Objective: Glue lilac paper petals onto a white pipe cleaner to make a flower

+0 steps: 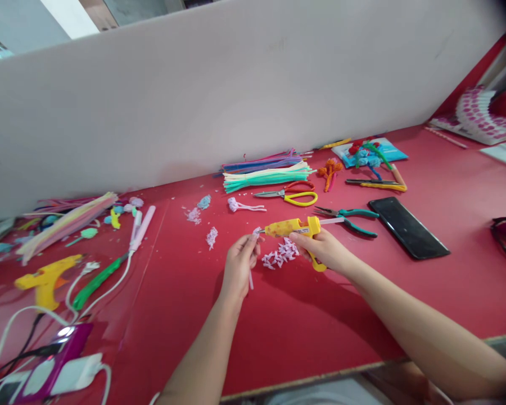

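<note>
My right hand [318,247] is closed around the handle of a yellow glue gun [289,227], with a whitish glue stick poking out of its back end. The nozzle points left and meets a small pale lilac fuzzy piece [257,231] on a stem. My left hand [241,256] pinches that piece, and its pale stem [251,280] hangs below the fingers. Under the glue gun lies a pile of short lilac pipe cleaner bits [280,254]. A lilac pipe cleaner flower [235,205] with bent stems lies farther back.
Behind are pipe cleaner bundles [265,177], scissors [299,197], pliers [354,214] and a black phone [409,228]. At left lie a second glue gun [46,279], a green-handled cutter [96,284], a pink styling iron [143,229] and a purple power strip [69,349] with cords. A white partition [194,95] borders the red table.
</note>
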The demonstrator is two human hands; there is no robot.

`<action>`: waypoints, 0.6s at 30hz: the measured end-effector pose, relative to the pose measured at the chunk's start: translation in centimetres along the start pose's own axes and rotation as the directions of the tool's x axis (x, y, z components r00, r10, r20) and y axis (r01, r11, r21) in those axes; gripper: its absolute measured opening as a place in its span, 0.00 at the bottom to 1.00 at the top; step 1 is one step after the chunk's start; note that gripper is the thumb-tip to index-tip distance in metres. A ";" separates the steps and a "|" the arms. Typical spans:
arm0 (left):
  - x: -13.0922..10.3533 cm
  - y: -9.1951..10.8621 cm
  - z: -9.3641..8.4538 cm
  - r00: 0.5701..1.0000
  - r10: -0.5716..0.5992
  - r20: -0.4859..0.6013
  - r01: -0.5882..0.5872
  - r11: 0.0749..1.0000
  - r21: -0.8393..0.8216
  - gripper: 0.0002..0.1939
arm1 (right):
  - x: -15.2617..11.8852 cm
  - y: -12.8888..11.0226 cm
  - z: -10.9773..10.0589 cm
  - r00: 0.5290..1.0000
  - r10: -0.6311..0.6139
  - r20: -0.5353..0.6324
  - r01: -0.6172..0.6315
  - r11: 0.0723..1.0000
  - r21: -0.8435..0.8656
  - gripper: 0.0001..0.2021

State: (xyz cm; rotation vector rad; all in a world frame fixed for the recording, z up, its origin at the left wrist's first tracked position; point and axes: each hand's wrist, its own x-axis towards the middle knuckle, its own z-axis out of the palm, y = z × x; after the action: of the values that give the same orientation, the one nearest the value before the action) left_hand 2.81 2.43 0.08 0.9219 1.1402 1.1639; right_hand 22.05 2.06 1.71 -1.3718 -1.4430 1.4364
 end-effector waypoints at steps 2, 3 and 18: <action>0.0 0.0 0.0 1.000 0.005 0.004 -0.005 1.000 0.003 0.14 | 0.0 0.0 0.0 1.000 0.002 0.002 -0.002 1.000 -0.003 0.23; 0.0 0.0 0.0 1.000 0.007 0.004 -0.007 1.000 0.007 0.14 | 0.0 0.0 0.0 1.000 0.002 0.001 -0.002 1.000 -0.004 0.23; -0.4 0.1 -0.1 0.971 0.216 -0.102 -0.179 0.941 0.288 0.14 | -0.2 0.2 0.3 0.943 -0.318 -0.096 0.263 0.893 -0.366 0.15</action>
State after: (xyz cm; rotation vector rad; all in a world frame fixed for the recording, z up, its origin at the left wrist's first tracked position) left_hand 2.64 2.08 0.26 1.2115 1.3668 1.2622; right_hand 21.90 1.72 1.49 -1.3656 -1.7727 0.8912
